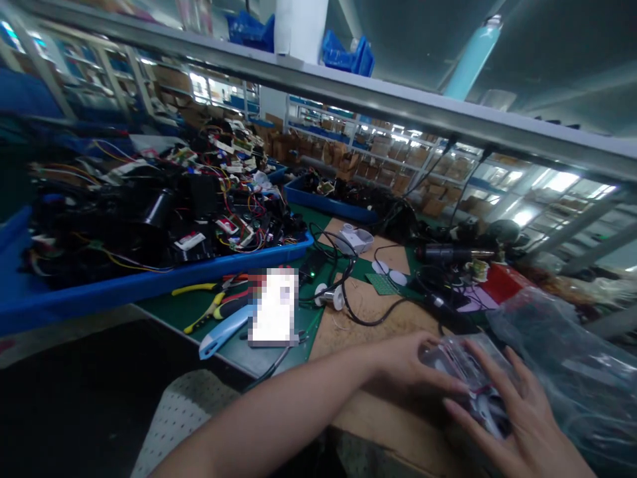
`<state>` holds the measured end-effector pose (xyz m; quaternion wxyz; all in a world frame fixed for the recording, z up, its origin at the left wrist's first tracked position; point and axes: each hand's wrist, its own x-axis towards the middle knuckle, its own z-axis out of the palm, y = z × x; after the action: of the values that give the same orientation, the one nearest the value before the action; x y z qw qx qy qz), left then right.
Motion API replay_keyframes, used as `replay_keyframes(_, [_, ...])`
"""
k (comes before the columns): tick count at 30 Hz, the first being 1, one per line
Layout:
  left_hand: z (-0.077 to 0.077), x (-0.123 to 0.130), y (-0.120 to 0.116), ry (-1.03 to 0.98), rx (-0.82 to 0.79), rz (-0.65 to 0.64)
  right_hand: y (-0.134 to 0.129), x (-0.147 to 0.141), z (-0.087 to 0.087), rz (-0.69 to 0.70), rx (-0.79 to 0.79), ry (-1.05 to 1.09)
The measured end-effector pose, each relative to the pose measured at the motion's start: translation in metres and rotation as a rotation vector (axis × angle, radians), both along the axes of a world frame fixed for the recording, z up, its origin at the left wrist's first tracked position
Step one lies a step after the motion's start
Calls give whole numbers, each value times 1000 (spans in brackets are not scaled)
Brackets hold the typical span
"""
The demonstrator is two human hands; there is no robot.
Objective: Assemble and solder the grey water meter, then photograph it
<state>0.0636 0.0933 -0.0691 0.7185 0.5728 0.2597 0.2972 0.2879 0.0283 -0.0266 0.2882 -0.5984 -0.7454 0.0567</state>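
Observation:
A clear plastic box (462, 365) with whitish and dark parts showing through its walls is at the lower right, over the brown board (393, 418). My left hand (413, 365) grips its left side, thumb along the near edge and fingers curled behind. From the right, my right hand (522, 411) is closed around the same box, its fingers lying across the top and side. The exact contents are hard to make out behind plastic and fingers. A crumpled clear plastic bag (557, 358) lies just right of the hands.
Blue trays (164, 275) heaped with black units and wires fill the left and back. Yellow-handled pliers (212, 312), a light-blue-handled tool (223, 332) and a solder spool (329, 297) lie mid-table. A black cable (371, 323) crosses the board. A shelf (398, 93) spans overhead.

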Motion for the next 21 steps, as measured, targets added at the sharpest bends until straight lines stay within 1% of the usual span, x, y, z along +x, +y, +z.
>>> replay_keyframes(2, [-1,2,-2,2,-2,46,-2,1,1,-1,-47,-112])
replay_keyframes(4, [-2,5,-2,-12,-7,67,-2,4,2,7,-86,-162])
replay_keyframes(7, [3,6,-4,-56,-25,102,-6,8,8,0,-100,-91])
replay_keyframes(9, [9,6,-5,-95,-54,135,-14,8,13,-67,-150,98])
replay_keyframes(12, [14,5,-4,-178,-98,201,-28,8,14,-225,-272,564])
replay_keyframes(14, [14,5,-1,-218,-100,261,-36,12,7,-291,-294,808])
replay_keyframes(16, [12,6,2,-228,-81,314,-40,20,-6,-326,-267,956])
replay_keyframes(17, [10,7,2,-227,-66,331,-41,25,-14,-344,-237,997])
replay_keyframes(19, [8,8,2,-224,-26,338,-43,33,-31,-314,-143,951])
replay_keyframes(21, [7,10,0,-225,21,322,-45,36,-45,-209,-63,783])
